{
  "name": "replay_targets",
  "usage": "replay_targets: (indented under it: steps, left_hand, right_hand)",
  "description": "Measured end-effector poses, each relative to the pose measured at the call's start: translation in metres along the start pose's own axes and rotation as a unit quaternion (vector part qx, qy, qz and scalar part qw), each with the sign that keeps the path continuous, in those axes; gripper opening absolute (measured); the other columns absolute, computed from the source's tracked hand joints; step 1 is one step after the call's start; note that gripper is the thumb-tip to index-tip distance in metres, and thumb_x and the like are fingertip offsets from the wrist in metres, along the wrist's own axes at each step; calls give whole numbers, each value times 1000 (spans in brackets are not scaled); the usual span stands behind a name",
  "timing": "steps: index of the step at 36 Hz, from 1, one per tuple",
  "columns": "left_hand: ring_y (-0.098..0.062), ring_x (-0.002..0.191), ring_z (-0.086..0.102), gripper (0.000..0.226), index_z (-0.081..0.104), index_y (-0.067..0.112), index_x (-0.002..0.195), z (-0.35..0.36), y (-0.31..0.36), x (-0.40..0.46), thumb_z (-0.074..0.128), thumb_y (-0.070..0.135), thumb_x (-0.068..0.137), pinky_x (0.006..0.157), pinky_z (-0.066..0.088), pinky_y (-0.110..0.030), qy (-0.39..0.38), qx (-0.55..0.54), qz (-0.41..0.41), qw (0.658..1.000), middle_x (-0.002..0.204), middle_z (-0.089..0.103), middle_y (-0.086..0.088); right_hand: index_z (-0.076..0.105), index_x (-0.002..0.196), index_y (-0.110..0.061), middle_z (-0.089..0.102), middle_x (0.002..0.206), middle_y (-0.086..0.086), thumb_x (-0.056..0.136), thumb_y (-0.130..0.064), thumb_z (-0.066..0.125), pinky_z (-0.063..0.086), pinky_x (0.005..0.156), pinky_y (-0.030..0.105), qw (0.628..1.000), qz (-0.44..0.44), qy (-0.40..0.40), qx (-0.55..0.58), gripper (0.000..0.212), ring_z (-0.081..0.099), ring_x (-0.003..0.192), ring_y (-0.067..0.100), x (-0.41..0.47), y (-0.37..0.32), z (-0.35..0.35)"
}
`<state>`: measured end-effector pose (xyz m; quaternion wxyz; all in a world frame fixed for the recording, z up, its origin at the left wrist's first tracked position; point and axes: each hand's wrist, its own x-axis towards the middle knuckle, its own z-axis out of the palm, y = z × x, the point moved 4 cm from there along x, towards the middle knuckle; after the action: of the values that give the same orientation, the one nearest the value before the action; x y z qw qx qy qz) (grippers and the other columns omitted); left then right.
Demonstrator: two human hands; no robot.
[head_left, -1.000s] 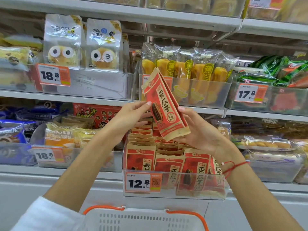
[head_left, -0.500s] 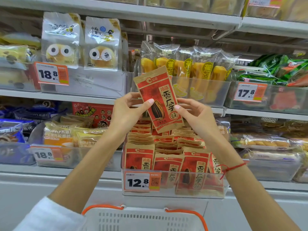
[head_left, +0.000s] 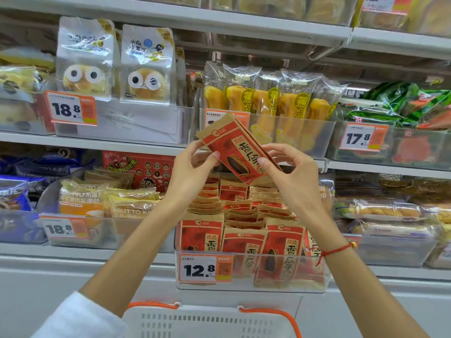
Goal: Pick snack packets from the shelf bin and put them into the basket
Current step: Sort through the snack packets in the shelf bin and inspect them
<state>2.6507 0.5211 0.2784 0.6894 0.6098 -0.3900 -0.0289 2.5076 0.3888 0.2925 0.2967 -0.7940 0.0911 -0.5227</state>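
Both hands raised before the shelf: left hand [head_left: 192, 167] and right hand [head_left: 290, 172] each pinch a red-and-brown paper snack packet [head_left: 238, 150], tilted, above the clear plastic shelf bin [head_left: 251, 286] of matching packets. White perforated plastic basket with orange handles [head_left: 210, 322] sits below, at the frame's bottom edge.

White sleeve [head_left: 80, 315], red string bracelet [head_left: 334, 251]

Both hands [head_left: 192, 172] [head_left: 290, 174] pinch one tilted packet [head_left: 238, 150].

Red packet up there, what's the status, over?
Both hands, left hand and right hand, pinch the red packet above the shelf bin. Not yet in the basket. Nothing in the way.
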Motion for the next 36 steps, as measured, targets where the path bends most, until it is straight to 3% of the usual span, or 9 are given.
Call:
replay_targets:
  steps: [5,12,19,23,28,36]
  left_hand:
    - [0,91,69,13,59,37,102,-2,-12,9,60,26,95,100,49,-39,-7,24,-14,1000,90,72,16]
    - [-11,103,64,17,60,30,109,-11,-29,29,64,27,93,92,42,-31,-7,99,-41,994,108,72,2]
    - [-15,103,67,15,60,31,106,-22,-56,43,64,32,92,103,45,-49,-5,140,-92,986,107,73,4]
    - [-16,99,68,12,59,35,104,-26,-67,47,62,36,92,101,46,-50,-15,155,-107,982,105,74,2]
    - [-16,95,69,21,63,26,112,-28,-74,52,61,34,93,100,47,-45,-24,166,-124,978,106,74,-1]
    - [-16,98,67,10,61,36,103,-30,-70,57,62,33,93,98,48,-48,-15,166,-93,982,104,73,2]
  right_hand:
    - [71,103,-30,71,94,-15,87,-27,72,49,79,17,999,12,-9,-32,16,63,92,-2,7,18,5]
    - [68,93,-36,71,87,-15,85,-30,74,55,84,40,991,60,-79,-87,12,67,90,5,28,47,32]
    - [66,91,-38,72,89,-11,83,-35,74,56,83,41,977,89,-153,-121,12,68,88,6,42,65,55]
    - [67,96,-37,72,90,-9,85,-38,73,54,82,36,968,88,-185,-147,13,66,89,7,44,66,61]
    - [66,96,-38,73,92,-9,84,-44,71,51,74,30,958,86,-209,-176,14,67,88,7,46,71,68]
    - [57,91,-35,73,96,-4,88,-36,69,54,81,38,953,108,-248,-137,13,68,89,15,41,78,77]
